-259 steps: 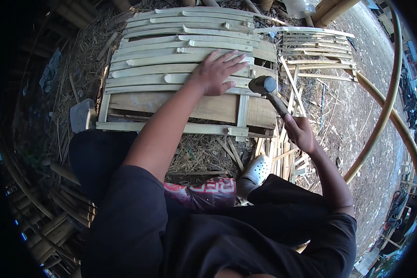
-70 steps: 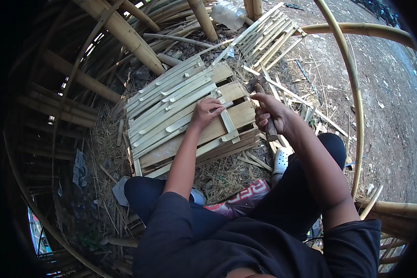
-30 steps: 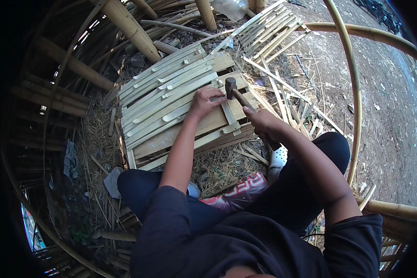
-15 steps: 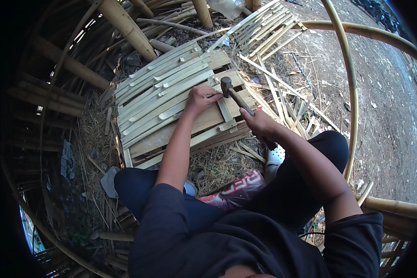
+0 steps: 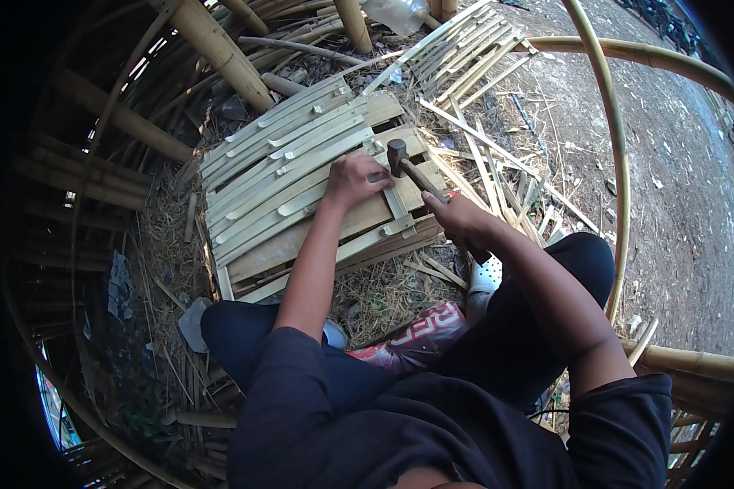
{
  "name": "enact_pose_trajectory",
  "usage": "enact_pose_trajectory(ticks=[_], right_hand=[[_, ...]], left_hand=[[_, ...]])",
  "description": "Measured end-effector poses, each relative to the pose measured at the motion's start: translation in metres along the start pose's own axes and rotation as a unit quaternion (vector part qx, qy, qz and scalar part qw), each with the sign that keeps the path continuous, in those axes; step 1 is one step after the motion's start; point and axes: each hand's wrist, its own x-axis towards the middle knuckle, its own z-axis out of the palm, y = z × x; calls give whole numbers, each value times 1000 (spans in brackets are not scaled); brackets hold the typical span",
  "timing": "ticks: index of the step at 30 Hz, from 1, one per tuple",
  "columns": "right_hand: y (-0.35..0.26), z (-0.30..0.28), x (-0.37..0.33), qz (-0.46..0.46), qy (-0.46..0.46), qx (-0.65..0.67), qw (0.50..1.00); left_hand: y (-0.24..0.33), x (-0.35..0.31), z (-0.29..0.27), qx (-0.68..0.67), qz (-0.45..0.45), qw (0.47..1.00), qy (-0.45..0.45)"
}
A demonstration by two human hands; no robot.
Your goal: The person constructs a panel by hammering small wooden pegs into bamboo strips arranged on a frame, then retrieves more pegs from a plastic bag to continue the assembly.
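Note:
In my right hand (image 5: 462,218) is a hammer (image 5: 420,177), gripped by its wooden handle. Its dark metal head is raised beside my left hand (image 5: 356,179). That hand rests on a panel of pale bamboo slats (image 5: 289,177), near the panel's right end. Its fingers are curled and pinched together at a slat; anything between the fingertips is too small to make out. A crosswise strip (image 5: 397,204) runs under the slat ends there. Wooden boards (image 5: 261,254) lie beneath the slats.
A second slatted bamboo panel (image 5: 469,53) lies farther back. Loose bamboo strips (image 5: 489,159) are scattered right of the boards. A curved bamboo pole (image 5: 612,122) rises at right, and thick bamboo posts (image 5: 224,61) stand at left. A red printed bag (image 5: 416,336) lies between my legs.
My left hand's fingers have shifted slightly and curled lower at the slat. The hammer head stays near the same spot, raised beside that hand.

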Motion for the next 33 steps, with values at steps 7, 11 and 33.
enact_pose_trajectory(ticks=[7, 11, 33], right_hand=[[1, -3, -3, -12, -1, -18, 1000], [2, -3, -3, -13, -5, -30, 999], [10, 0, 2, -27, -12, -21, 999]], left_hand=[[-15, -4, 11, 13, 46, 999, 17], [-20, -3, 12, 16, 67, 997, 26], [-13, -3, 7, -182, -133, 974, -8]])
